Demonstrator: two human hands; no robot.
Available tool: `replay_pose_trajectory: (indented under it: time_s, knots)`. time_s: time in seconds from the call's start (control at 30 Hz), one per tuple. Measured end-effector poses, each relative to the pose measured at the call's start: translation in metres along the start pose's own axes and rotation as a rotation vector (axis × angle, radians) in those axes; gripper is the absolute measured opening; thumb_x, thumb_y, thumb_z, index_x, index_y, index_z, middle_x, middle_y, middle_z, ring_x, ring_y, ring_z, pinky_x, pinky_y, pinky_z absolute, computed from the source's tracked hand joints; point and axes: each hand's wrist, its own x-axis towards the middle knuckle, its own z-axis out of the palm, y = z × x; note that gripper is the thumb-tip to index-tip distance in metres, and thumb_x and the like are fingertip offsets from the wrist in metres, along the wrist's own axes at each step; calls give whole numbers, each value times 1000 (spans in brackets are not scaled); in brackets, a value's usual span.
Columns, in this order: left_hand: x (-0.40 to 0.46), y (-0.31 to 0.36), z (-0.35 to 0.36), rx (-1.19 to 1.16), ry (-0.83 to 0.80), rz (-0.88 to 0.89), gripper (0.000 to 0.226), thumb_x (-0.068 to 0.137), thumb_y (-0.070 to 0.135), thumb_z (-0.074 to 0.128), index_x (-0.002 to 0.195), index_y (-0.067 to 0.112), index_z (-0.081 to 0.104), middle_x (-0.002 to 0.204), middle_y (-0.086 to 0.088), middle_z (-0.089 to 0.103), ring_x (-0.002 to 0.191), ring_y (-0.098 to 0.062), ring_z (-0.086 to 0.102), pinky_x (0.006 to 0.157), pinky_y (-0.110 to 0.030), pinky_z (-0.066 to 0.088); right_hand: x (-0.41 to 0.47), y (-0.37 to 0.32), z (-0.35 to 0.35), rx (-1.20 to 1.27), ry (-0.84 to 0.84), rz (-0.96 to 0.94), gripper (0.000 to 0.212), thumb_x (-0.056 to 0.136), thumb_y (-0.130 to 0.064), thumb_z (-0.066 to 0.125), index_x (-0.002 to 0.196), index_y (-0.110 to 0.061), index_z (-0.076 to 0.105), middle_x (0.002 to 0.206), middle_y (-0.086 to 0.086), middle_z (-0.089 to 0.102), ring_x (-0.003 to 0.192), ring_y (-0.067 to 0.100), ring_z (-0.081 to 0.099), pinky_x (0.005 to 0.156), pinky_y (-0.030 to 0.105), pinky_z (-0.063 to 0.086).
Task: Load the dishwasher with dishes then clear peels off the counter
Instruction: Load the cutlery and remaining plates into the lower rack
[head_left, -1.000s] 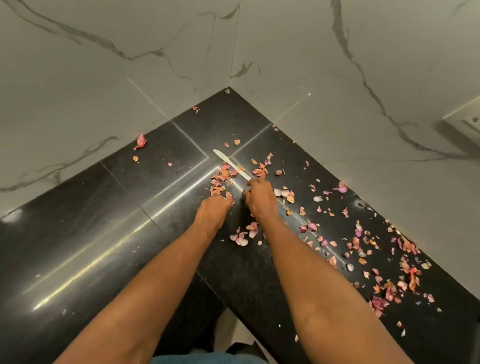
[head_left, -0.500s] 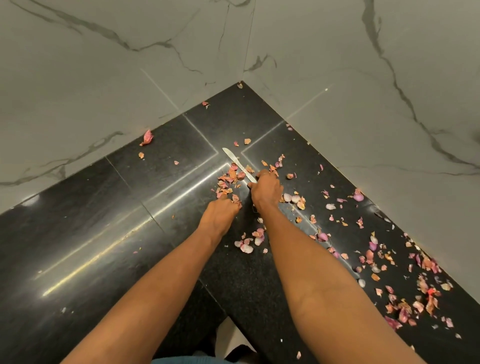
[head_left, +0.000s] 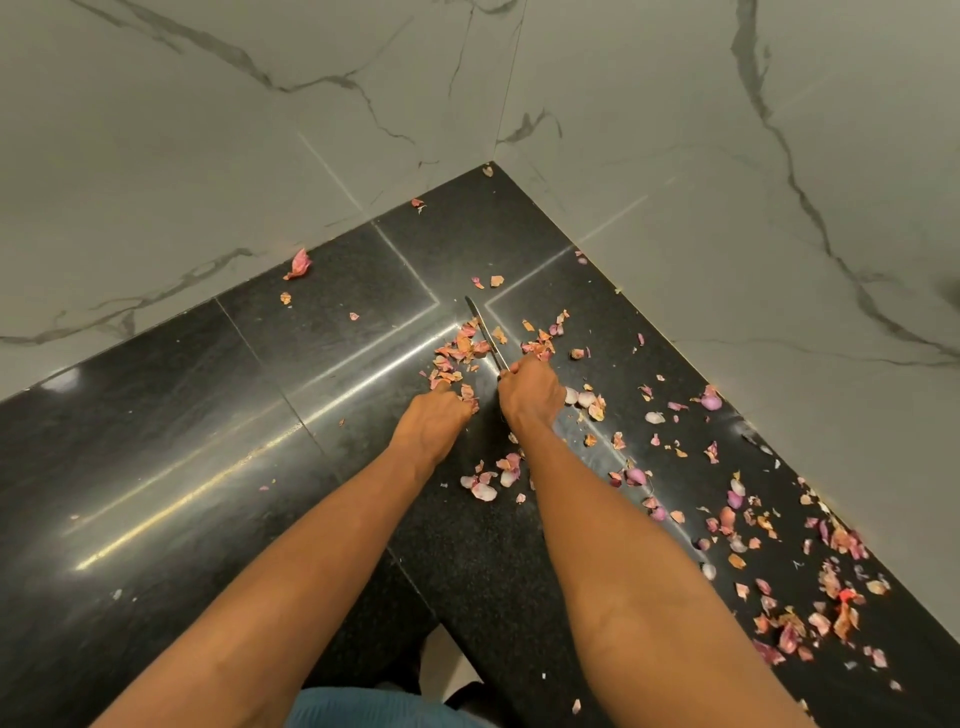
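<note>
Pink and orange onion peels lie scattered over the black L-shaped counter (head_left: 218, 426). One small heap of peels (head_left: 457, 351) sits just beyond my hands in the corner area. My right hand (head_left: 530, 395) grips the handle of a table knife (head_left: 480, 330), whose blade points away toward the corner and lies against that heap. My left hand (head_left: 434, 421) rests on the counter beside it, fingertips curled down at the near edge of the heap; whether it holds any peels is hidden.
More peels trail along the right arm of the counter, thickest at the far right (head_left: 831, 582), with a small cluster (head_left: 493, 478) between my forearms. A lone pink peel (head_left: 298, 265) lies by the left marble wall. Marble walls close both back sides.
Both hands have stayed close together at the heap, and the knife blade has turned from flat and bright to edge-on and dark. The camera has shifted slightly.
</note>
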Motion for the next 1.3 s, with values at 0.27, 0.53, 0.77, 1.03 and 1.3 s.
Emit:
replay_pose_trajectory:
  time_s: [0.27,0.53,0.77,1.03,1.3]
  knots:
    - [1,2,0,-23,-15,-12,27,93,-1,57,114,11,70,111,-11,70,108,-29,64,88,-43,56,-53,48,-26,281,78,9,8,101,-28,63,106,-23,58,82,-6,61,70,6,54,57,26,38]
    - [-4,15,-13,-129,-86,-76,29,93,1,56,118,9,69,120,-14,67,115,-32,62,96,-41,53,-96,99,-63,613,195,100,23,97,-9,63,86,-27,54,85,-6,69,83,11,67,71,35,58]
    - [-13,53,-26,-241,179,-184,16,87,-1,54,85,1,70,86,-17,69,84,-35,68,75,-45,58,-139,152,-85,689,178,100,26,96,1,63,80,-18,56,83,2,72,84,16,73,78,41,63]
    - [-40,101,-15,-126,103,149,64,90,14,66,149,21,42,155,-7,40,136,-36,38,111,-48,40,-188,180,-104,748,122,-33,20,88,17,60,80,-2,63,85,15,71,82,28,73,74,43,64]
    - [-98,155,-12,-59,104,275,28,91,10,67,118,16,65,116,-8,67,109,-27,63,91,-39,51,-252,224,-123,790,110,-36,14,86,6,75,80,0,64,82,16,74,76,14,71,71,33,61]
